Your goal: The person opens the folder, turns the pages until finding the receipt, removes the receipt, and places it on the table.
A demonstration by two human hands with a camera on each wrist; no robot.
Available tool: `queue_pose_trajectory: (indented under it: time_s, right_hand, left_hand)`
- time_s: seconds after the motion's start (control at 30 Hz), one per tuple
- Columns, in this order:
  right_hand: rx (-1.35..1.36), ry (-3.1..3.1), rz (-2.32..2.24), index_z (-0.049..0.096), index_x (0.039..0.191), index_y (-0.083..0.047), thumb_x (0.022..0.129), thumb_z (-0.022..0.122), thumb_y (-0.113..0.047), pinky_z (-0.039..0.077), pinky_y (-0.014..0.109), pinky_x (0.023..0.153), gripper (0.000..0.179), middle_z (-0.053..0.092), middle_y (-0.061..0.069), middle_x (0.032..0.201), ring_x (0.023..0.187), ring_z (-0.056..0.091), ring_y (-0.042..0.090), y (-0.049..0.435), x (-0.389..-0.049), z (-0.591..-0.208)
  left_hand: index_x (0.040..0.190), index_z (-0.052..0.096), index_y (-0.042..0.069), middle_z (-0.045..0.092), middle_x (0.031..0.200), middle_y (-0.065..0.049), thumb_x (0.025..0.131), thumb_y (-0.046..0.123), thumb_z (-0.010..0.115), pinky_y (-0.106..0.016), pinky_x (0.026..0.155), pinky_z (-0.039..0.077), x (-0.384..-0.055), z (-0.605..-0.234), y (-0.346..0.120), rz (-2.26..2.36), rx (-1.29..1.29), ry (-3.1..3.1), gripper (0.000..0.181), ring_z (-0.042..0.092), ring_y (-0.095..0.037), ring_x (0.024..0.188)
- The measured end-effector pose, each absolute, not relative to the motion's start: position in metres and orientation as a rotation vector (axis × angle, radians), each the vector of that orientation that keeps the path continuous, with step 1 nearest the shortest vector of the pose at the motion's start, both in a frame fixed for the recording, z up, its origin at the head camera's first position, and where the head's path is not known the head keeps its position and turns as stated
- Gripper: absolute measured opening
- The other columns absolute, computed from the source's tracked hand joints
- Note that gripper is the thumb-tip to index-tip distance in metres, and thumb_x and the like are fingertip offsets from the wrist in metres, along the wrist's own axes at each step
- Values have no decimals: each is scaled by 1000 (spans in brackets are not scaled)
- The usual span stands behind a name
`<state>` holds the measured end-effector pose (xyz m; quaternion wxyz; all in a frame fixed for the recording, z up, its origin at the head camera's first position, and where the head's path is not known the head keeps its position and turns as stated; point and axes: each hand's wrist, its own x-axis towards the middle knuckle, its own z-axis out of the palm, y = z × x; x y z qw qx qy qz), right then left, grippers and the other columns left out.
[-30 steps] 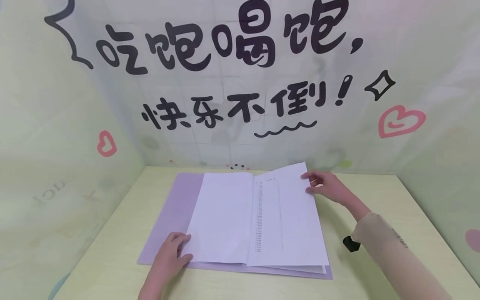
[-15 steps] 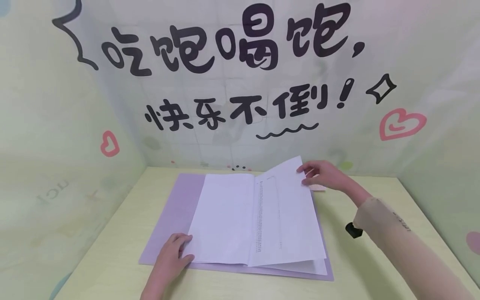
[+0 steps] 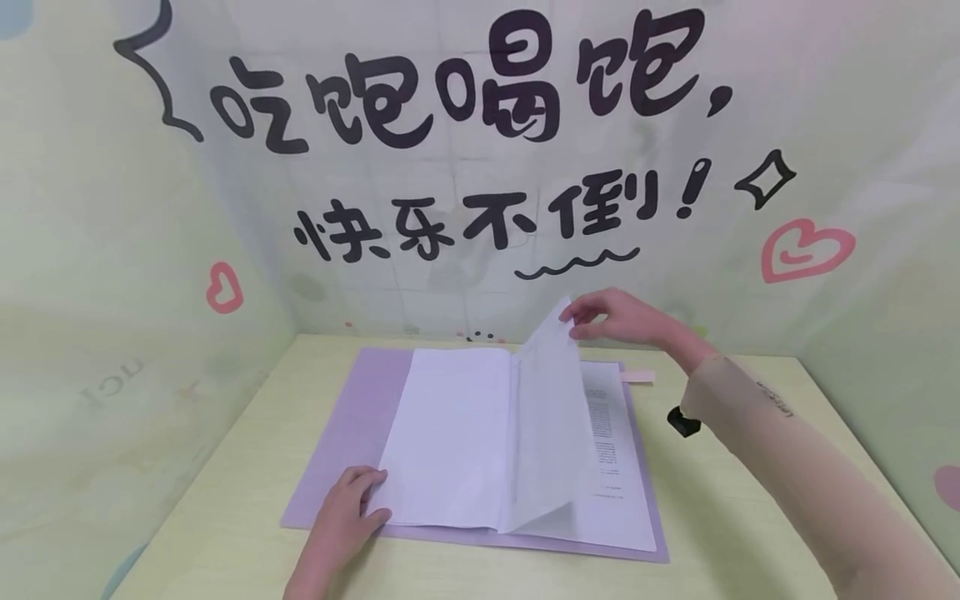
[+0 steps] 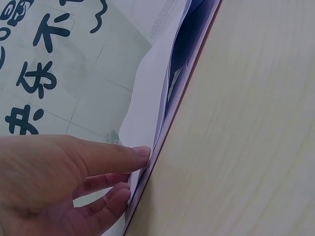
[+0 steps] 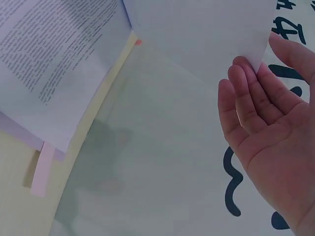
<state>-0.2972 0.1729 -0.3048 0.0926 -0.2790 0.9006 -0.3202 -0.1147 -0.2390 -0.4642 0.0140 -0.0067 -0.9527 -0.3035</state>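
A book with a pale purple cover (image 3: 341, 442) lies spread on the table. My right hand (image 3: 626, 315) pinches the top outer corner of one page (image 3: 551, 425), which stands up from the right side and bends toward the spine. In the right wrist view that page (image 5: 206, 34) hangs between the thumb and fingertips of the right hand (image 5: 280, 132). Beneath it, a printed page (image 3: 622, 492) shows. My left hand (image 3: 341, 517) rests at the lower left corner of the blank left page (image 3: 450, 442); in the left wrist view the thumb (image 4: 133, 156) touches its edge.
A pink tab (image 3: 639, 377) sticks out of the book's right edge. The light wood table (image 3: 750, 467) ends at a back wall (image 3: 420, 292) with large black lettering, and side walls stand left and right. A small black object (image 3: 684, 422) sits at the right sleeve's cuff.
The right hand has raised the page's corner and carried it leftward, so the page now stands steeply and uncovers the printed page and the pink tab. The left hand has stayed in place.
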Motion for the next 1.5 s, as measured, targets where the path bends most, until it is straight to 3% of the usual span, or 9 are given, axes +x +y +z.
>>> queue_pose_trajectory:
  time_s: [0.13, 0.37, 0.63, 0.9, 1.07, 1.27, 1.5]
  right_hand:
    - [-849, 2647, -966, 65, 125, -10, 95, 62, -20, 52, 40, 95, 32, 69, 7, 121, 108, 64, 21, 158, -300, -298]
    - [-984, 2662, -982, 67, 120, -6, 91, 65, -13, 54, 41, 97, 31, 70, 11, 113, 105, 63, 21, 131, -309, -299]
    - [-965, 2688, -1042, 68, 116, -10, 88, 71, -14, 57, 34, 91, 28, 70, 7, 112, 103, 63, 19, 102, -313, -304]
    - [-1004, 2673, -1090, 67, 111, -9, 87, 73, -15, 57, 32, 87, 26, 69, 11, 110, 101, 63, 19, 75, -317, -307]
    - [-1003, 2664, -1104, 68, 112, -10, 87, 74, -18, 56, 34, 91, 27, 69, 9, 109, 103, 62, 19, 56, -319, -310]
    - [-1023, 2629, -1161, 67, 112, -7, 87, 74, -15, 55, 33, 94, 27, 68, 7, 110, 104, 64, 20, 35, -321, -316]
    - [-1071, 2573, -1175, 64, 119, -3, 89, 72, -12, 55, 27, 94, 33, 65, 8, 115, 106, 65, 20, 9, -322, -330]
  left_hand:
    - [123, 66, 0, 59, 125, -13, 77, 7, 79, -27, 75, 44, -115, -464, -239, -930, -27, -2976, 48, 48, -11, 83]
    - [120, 67, 1, 60, 122, -13, 76, 6, 79, -27, 74, 43, -115, -463, -238, -918, -29, -2974, 46, 48, -12, 82]
    - [120, 67, 0, 59, 122, -15, 75, 4, 79, -25, 73, 46, -113, -463, -239, -923, -23, -2968, 47, 50, -12, 84]
    - [122, 67, 3, 59, 113, -8, 75, 6, 81, -25, 72, 42, -114, -463, -240, -911, -21, -2972, 50, 47, -11, 81]
    - [122, 66, 4, 63, 116, -10, 74, 6, 82, -33, 80, 48, -113, -461, -239, -880, -40, -2962, 51, 54, -16, 89]
    - [120, 67, 3, 61, 105, -6, 74, 4, 81, -21, 67, 44, -112, -462, -239, -949, -2, -2951, 48, 47, -8, 75]
    - [132, 58, 0, 57, 94, -2, 75, 5, 81, -21, 67, 44, -113, -463, -239, -1000, 8, -2936, 62, 48, -9, 78]
